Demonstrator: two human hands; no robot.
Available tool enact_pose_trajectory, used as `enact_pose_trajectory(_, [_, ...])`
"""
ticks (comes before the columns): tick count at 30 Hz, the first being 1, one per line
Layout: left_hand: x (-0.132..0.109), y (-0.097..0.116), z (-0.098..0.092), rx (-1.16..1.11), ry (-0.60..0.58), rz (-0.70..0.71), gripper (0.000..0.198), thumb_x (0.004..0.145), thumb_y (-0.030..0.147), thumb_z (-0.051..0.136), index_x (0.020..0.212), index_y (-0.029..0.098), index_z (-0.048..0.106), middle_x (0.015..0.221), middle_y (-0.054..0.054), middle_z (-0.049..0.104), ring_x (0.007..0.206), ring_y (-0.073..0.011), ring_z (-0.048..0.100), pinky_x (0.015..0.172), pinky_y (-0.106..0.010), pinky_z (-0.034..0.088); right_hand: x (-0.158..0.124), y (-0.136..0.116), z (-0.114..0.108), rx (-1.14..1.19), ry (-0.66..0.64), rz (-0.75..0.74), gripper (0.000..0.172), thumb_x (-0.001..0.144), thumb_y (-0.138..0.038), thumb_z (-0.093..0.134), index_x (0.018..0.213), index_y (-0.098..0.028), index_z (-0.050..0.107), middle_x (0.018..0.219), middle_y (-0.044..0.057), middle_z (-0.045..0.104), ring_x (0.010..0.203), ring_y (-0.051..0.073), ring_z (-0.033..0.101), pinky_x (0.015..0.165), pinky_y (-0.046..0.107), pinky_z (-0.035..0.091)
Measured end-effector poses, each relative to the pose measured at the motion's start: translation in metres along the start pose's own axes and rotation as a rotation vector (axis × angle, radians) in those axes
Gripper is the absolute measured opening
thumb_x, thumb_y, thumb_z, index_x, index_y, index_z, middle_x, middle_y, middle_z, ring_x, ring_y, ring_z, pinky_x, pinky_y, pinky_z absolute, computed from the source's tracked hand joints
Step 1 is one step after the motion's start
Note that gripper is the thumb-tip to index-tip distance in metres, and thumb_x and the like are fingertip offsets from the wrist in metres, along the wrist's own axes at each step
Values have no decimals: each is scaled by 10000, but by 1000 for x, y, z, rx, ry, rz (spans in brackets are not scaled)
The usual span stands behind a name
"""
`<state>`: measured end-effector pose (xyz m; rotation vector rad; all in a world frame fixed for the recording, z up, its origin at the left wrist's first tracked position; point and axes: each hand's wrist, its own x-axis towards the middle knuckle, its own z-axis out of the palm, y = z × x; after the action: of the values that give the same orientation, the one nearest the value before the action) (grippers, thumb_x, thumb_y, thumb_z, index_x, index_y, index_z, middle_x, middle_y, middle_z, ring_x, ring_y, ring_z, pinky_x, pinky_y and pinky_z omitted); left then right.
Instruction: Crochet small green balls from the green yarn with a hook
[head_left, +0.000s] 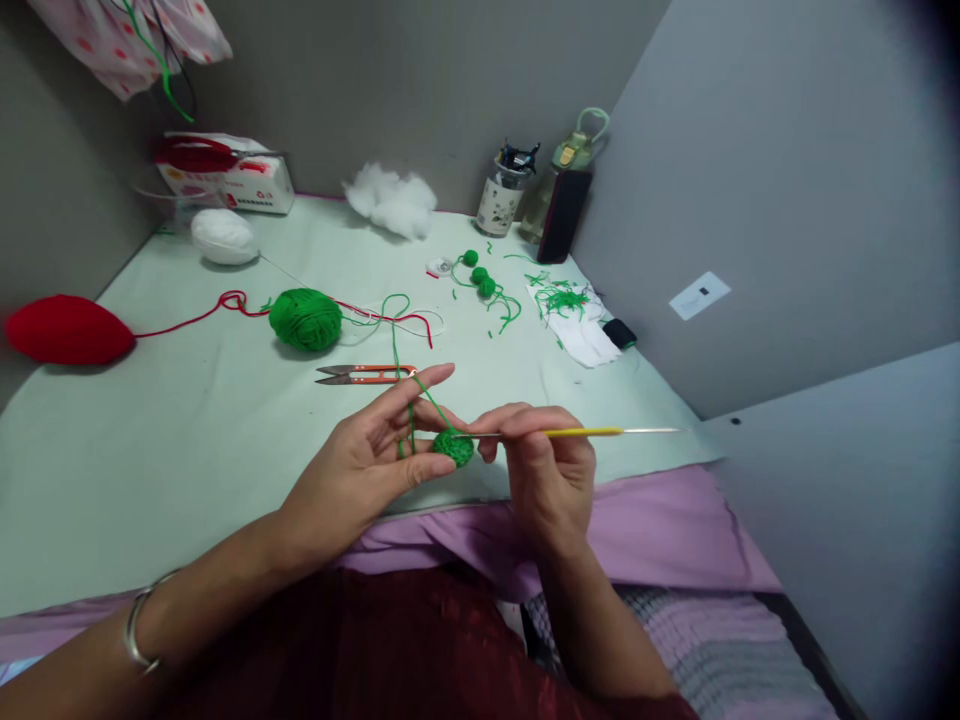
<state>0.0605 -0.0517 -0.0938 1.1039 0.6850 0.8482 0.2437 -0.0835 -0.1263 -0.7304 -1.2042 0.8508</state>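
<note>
At the near edge of the table, the left hand [371,445] pinches a small green crocheted piece [454,450] between thumb and fingers, index finger extended under the yarn strand, while the right hand's fingers [551,460] close round the yellow-handled hook [585,432]. Three small green balls [479,275] at the far right look finished; this piece seems rounded but not yet fastened off, though its stitches are too small to judge.

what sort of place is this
Probably a craft corner, perhaps at home, though little of the room shows: a cloth-covered table bears a green yarn ball and thread snips, and the right hand holds a yellow-handled hook.
</note>
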Motion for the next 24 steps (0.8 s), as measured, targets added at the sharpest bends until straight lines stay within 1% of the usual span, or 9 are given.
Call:
enact_pose_trajectory(3, [0, -1, -2, -2, 0, -4, 717, 833, 201, 816, 1496, 239, 544, 1068, -37, 708, 995, -194, 708, 955, -341, 569, -1, 1, 0, 102, -4, 47, 135, 1036, -322, 590, 987, -272, 705, 922, 10, 803, 722, 139, 691, 653, 299, 576])
enact_pose_trajectory(5, [0, -2, -3, 9, 11, -9, 726, 834, 203, 821, 1502, 244, 537, 1095, -39, 707, 992, -188, 706, 950, -332, 567, -3, 0, 0, 63, -4, 41, 143, 1044, -307, 570, 996, -268, 699, 927, 17, 801, 727, 143, 698, 659, 307, 584])
enact_pose_trajectory(8, [-2, -4, -4, 34, 38, -13, 729, 838, 202, 820, 1507, 248, 534, 1114, -41, 705, 1010, -185, 697, 953, -326, 557, -7, -4, -1, -90, -12, -73, 156, 1047, -281, 557, 1033, -270, 712, 959, 32, 798, 757, 160, 707, 700, 348, 597])
enact_pose_trajectory(10, [-2, -4, -4, 42, 47, -13, 721, 837, 194, 817, 1502, 252, 542, 1104, -37, 704, 1018, -186, 692, 955, -328, 554, -9, -6, -1, -185, -29, -163, 168, 1045, -260, 553, 1063, -277, 720, 971, 44, 798, 802, 180, 722, 710, 371, 600])
enact_pose_trajectory(12, [-2, -3, -4, 45, 48, -12, 715, 828, 188, 819, 1491, 253, 557, 1090, -36, 705, 1017, -192, 692, 948, -334, 556, -10, -6, -1, -249, -51, -218, 191, 1044, -244, 546, 1101, -291, 722, 984, 48, 799, 849, 198, 734, 710, 386, 605])
enact_pose_trajectory(16, [-1, -1, -2, 34, 43, -23, 713, 813, 186, 833, 1473, 256, 572, 1075, -33, 704, 977, -186, 696, 919, -331, 569, -12, -3, -2, -332, -78, -296, 235, 1046, -240, 540, 1178, -314, 720, 1016, 46, 799, 895, 203, 738, 718, 394, 611])
enact_pose_trajectory(19, [-1, 0, 1, -14, 35, -28, 692, 818, 194, 838, 1457, 251, 579, 1048, -21, 703, 952, -166, 695, 903, -306, 575, -16, 1, -3, -370, -64, -347, 250, 1047, -259, 545, 1205, -329, 725, 1057, 53, 798, 902, 208, 740, 698, 393, 614])
enact_pose_trajectory(22, [-1, -1, 2, -66, 36, -39, 675, 821, 193, 837, 1445, 227, 583, 1025, -23, 711, 966, -166, 694, 891, -291, 580, -18, 4, -4, -397, -56, -382, 254, 1041, -277, 559, 1208, -360, 731, 1105, 49, 795, 901, 212, 743, 708, 402, 618])
enact_pose_trajectory(24, [-1, -2, 1, -86, 29, -45, 675, 825, 192, 839, 1447, 229, 581, 1034, -26, 717, 958, -163, 696, 877, -284, 582, -17, 4, -3, -395, -64, -376, 240, 1037, -284, 569, 1183, -364, 742, 1103, 41, 797, 892, 206, 743, 720, 396, 617])
